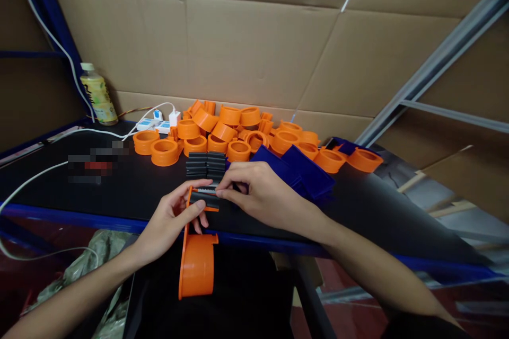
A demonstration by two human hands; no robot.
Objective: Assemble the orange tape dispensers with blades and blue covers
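My left hand grips an orange plastic ring-shaped part by its narrow upper end, with the wide round section hanging below the table edge. A black ribbed piece lies against that upper end, under my left thumb. My right hand pinches the end of a thin grey toothed strip that lies along the orange part's top. Just behind the hands, black ribbed pieces sit in two stacks on the table. Whether the strip is seated in the part is too small to tell.
Many orange ring parts are heaped along the back of the black table. Dark blue flat pieces lie right of my right hand. A power strip with white cables and a drink bottle stand at the left. Cardboard walls the back.
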